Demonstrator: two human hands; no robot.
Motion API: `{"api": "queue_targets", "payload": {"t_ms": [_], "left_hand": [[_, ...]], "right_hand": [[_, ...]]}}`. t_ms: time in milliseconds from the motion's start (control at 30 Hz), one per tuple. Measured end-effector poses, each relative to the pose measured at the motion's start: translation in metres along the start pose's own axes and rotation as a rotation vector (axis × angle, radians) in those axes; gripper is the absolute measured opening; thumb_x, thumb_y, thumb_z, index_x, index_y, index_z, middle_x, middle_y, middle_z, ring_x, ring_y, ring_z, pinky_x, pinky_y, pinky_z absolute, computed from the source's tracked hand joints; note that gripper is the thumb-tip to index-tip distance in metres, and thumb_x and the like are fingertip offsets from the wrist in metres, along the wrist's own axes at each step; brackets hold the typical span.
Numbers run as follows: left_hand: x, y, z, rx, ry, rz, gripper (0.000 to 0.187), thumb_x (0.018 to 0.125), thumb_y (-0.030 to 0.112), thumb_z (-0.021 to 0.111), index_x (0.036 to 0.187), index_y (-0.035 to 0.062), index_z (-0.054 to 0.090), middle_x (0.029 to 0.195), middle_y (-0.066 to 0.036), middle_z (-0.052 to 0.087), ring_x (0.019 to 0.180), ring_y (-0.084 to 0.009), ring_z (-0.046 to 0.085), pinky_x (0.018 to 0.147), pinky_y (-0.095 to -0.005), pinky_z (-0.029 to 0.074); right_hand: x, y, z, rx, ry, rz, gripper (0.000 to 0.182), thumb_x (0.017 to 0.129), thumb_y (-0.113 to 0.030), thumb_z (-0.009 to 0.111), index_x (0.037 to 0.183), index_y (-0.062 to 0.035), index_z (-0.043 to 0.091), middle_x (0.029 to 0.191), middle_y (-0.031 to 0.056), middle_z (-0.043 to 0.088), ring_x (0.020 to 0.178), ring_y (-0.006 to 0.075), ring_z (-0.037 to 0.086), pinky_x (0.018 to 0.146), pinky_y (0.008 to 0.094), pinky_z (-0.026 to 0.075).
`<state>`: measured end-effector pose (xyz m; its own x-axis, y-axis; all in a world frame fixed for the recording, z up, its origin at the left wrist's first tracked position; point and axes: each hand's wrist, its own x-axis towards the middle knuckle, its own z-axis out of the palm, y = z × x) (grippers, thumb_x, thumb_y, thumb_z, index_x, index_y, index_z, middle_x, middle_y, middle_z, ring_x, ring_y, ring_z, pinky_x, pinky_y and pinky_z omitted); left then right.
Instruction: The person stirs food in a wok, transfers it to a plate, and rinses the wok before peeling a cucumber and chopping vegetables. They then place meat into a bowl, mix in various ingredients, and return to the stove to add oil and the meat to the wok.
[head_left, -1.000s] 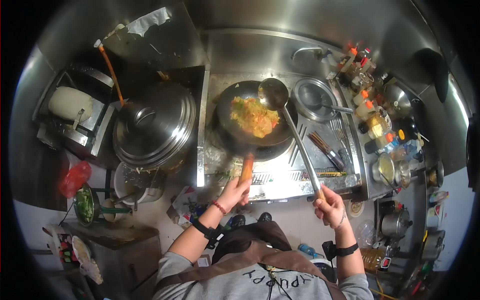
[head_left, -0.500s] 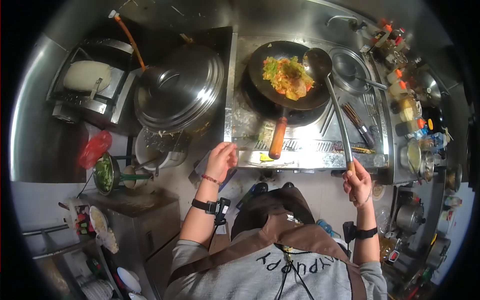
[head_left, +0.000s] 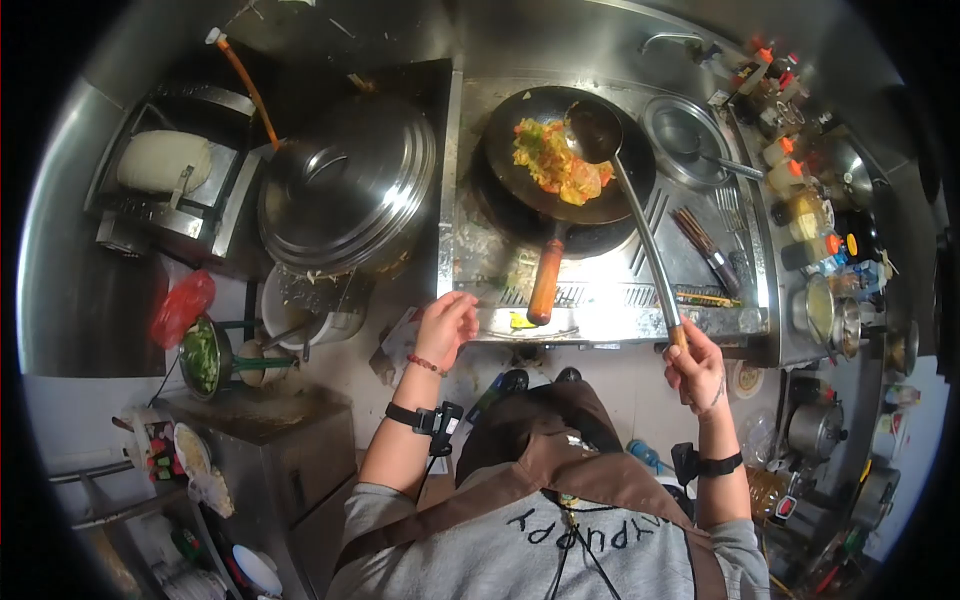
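In the head view, the wok [head_left: 505,180] sits at the worktop [head_left: 475,255], with cooked food [head_left: 545,155] heaped around its middle. Its wooden handle [head_left: 546,282] points towards the person and nothing holds it. The left hand [head_left: 447,325] is near that handle but apart from it, its grip empty and partly open, fingers loosely curled. The right hand [head_left: 694,370] has its grip closed on the end of the ladle [head_left: 645,235], whose bowl lies over the food's right side; whether the two touch cannot be told.

With the handle free, a hard push of the ladle could turn or tip the wok and spill food over the rim. Holding the ladle at its far end could let its bowl twist. A sleeve or wrist strap could catch the jutting handle.

Counted, there are two hands, one wok, one heap of food, one ladle in hand, one large lidded pot [head_left: 400,200] and one round metal bowl [head_left: 655,125] with a smaller utensil in it. The sticks [head_left: 697,235] overlap too much to count.
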<state>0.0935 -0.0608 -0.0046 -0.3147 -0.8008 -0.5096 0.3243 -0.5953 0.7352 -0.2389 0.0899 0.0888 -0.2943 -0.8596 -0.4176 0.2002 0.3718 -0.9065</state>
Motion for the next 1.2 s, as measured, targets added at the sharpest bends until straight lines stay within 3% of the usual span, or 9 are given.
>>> {"api": "queue_targets", "payload": {"t_ms": [167, 267, 367, 533, 900, 1000, 1100, 1167, 1200], "left_hand": [[0.017, -0.011, 0.004, 0.029, -0.046, -0.018, 0.012, 0.087, 0.018, 0.057, 0.092, 0.0063, 0.056, 0.073, 0.000, 0.054, 0.061, -0.0103, 0.054, 0.053, -0.0210, 0.041], [0.042, -0.041, -0.004, 0.783, 0.089, 0.402, 0.024, 0.083, 0.023, 0.062, 0.095, 0.0032, 0.057, 0.086, -0.008, 0.062, 0.078, -0.0205, 0.060, 0.071, -0.0308, 0.048], [0.037, -0.033, 0.011, 1.099, 0.089, 0.518, 0.025, 0.084, 0.019, 0.059, 0.101, 0.0013, 0.057, 0.097, -0.011, 0.062, 0.091, -0.0224, 0.060, 0.080, -0.0319, 0.046], [0.038, -0.026, 0.026, 1.024, 0.002, 0.395, 0.026, 0.082, 0.019, 0.060, 0.103, 0.0025, 0.057, 0.102, -0.013, 0.060, 0.097, -0.0243, 0.058, 0.083, -0.0338, 0.045], [0.038, -0.018, 0.034, 1.219, -0.036, 0.696, 0.021, 0.077, 0.000, 0.053, 0.097, 0.0017, 0.055, 0.099, -0.016, 0.055, 0.094, -0.0343, 0.053, 0.082, -0.0397, 0.043], [0.036, -0.009, 0.040, 1.242, 0.099, 0.802, 0.023, 0.076, -0.004, 0.049, 0.098, -0.0001, 0.055, 0.100, -0.018, 0.055, 0.095, -0.0355, 0.053, 0.083, -0.0388, 0.044], [0.019, 0.027, 0.064, 1.037, 0.226, 1.093, 0.027, 0.075, -0.008, 0.045, 0.098, -0.0015, 0.055, 0.103, -0.018, 0.054, 0.097, -0.0367, 0.053, 0.084, -0.0386, 0.044], [0.009, 0.051, 0.076, 0.998, 0.201, 1.126, 0.028, 0.077, -0.009, 0.044, 0.104, -0.0020, 0.052, 0.108, -0.016, 0.054, 0.098, -0.0307, 0.056, 0.083, -0.0357, 0.046], [0.003, 0.062, 0.087, 0.647, 0.131, 1.046, 0.026, 0.081, -0.006, 0.045, 0.106, -0.0013, 0.050, 0.108, -0.014, 0.054, 0.096, -0.0253, 0.057, 0.080, -0.0320, 0.046]], "right_hand": [[-0.004, 0.001, -0.003, 0.005, 0.022, -0.022, 0.057, 0.080, -0.004, 0.058, 0.133, -0.0010, 0.037, 0.071, 0.0032, 0.052, 0.048, 0.0088, 0.045, 0.042, 0.0200, 0.036], [-0.005, 0.004, -0.005, 0.023, 0.021, -0.034, 0.057, 0.080, -0.004, 0.058, 0.133, -0.0009, 0.038, 0.070, 0.0030, 0.052, 0.047, 0.0085, 0.045, 0.042, 0.0195, 0.036], [-0.006, 0.005, -0.005, 0.009, 0.040, -0.034, 0.056, 0.080, -0.005, 0.058, 0.133, -0.0012, 0.038, 0.070, 0.0027, 0.053, 0.048, 0.0084, 0.045, 0.042, 0.0192, 0.036], [-0.009, 0.006, -0.007, -0.040, 0.047, -0.036, 0.057, 0.080, -0.004, 0.058, 0.133, -0.0013, 0.038, 0.070, 0.0023, 0.053, 0.048, 0.0082, 0.045, 0.042, 0.0192, 0.036], [-0.003, 0.004, -0.001, -0.107, 0.020, -0.059, 0.053, 0.081, -0.001, 0.056, 0.131, -0.0015, 0.039, 0.069, 0.0028, 0.051, 0.047, 0.0071, 0.043, 0.041, 0.0195, 0.035], [0.007, 0.003, 0.003, -0.158, 0.009, -0.057, 0.053, 0.080, -0.002, 0.058, 0.130, 0.0001, 0.041, 0.073, 0.0061, 0.058, 0.055, 0.0120, 0.053, 0.049, 0.0245, 0.044], [0.040, 0.006, 0.011, -0.879, 0.238, -0.482, 0.053, 0.076, -0.003, 0.059, 0.127, -0.0055, 0.046, 0.098, 0.0204, 0.063, 0.082, 0.0306, 0.064, 0.071, 0.0357, 0.050], [0.068, 0.017, 0.009, -1.086, 0.327, -0.482, 0.055, 0.073, -0.001, 0.062, 0.126, -0.0081, 0.048, 0.084, 0.0148, 0.064, 0.070, 0.0325, 0.061, 0.067, 0.0384, 0.049], [0.080, 0.025, 0.007, -1.083, 0.331, -0.477, 0.055, 0.073, -0.001, 0.062, 0.126, -0.0081, 0.048, 0.084, 0.0148, 0.064, 0.070, 0.0325, 0.061, 0.067, 0.0384, 0.049]]}}
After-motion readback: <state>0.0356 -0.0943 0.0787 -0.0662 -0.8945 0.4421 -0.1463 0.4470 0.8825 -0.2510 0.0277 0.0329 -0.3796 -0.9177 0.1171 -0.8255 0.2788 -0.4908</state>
